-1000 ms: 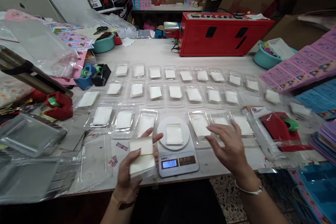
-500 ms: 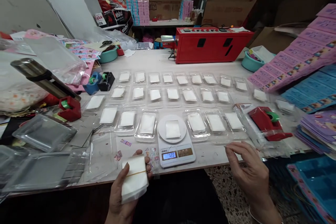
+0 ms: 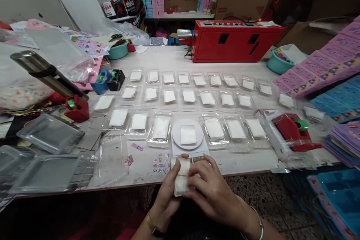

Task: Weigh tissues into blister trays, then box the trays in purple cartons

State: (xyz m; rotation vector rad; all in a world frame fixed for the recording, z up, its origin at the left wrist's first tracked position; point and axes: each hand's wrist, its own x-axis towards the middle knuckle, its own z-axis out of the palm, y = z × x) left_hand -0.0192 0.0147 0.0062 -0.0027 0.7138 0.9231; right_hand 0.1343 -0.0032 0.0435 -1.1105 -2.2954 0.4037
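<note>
One white sheet stack (image 3: 181,183), banded around its middle, is held over the front edge of the table (image 3: 165,53), just in front of the scale (image 3: 175,151). Left hand (image 3: 168,191): clamped on the stack from the left, thumb laid along its near face. Right hand (image 3: 212,187): fingers bent and pressed to the stack's right side — whether a sheet is pinched between the tips can't be told. The lower part of the scale is partly covered by both hands, so the display can't be read. A small white pile (image 3: 188,135) is seated on the round pan (image 3: 176,138). Clear trays (image 3: 152,138) with white sheets in them are laid out in rows beyond the scale and on both sides of it. Small stickers (image 3: 161,164) are scattered on the table left of the scale. A red tape dispenser (image 3: 291,133) is set to the right on plastic wrap; another red dispenser (image 3: 77,109) is at left, near a steel flask (image 3: 42,71) — tilted. A red machine (image 3: 236,45) is placed at the back.
</note>
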